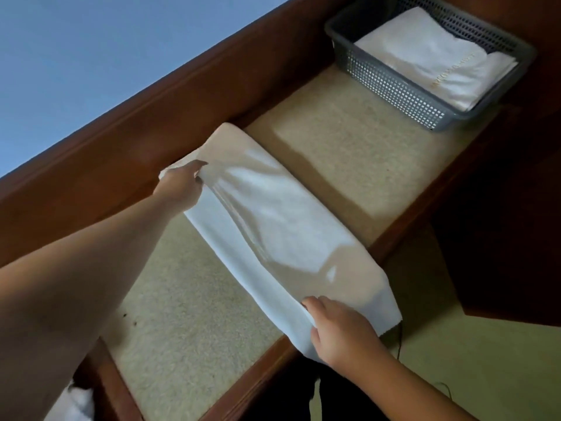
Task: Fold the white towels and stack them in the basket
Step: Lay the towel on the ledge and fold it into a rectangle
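Because the white towel (273, 235) is soft, light cloth with no stiffness of its own, it will likely sag and crease wherever it is unsupported, so the sensible places to take hold are its corners and edges, kept taut between the two hands. It lies stretched across the desk (188, 314), a wood-framed surface with a beige top, with one end near the far wooden rail and the other hanging just over the near edge. It looks doubled over already, with a smooth rounded fold along its right side, though the blur makes the layers hard to count.

The left hand (182, 186) reaches far forward on an almost straight arm and pinches the far corner, thumb and fingers closed on the cloth. The right hand (340, 329) sits closer in, arm bent, fingers curled over the near edge and gripping it. Between them the towel is pulled fairly flat.

The grey basket (391, 86) stands well apart at the far right of the desk, with folded towels (437, 65) already lying in it.
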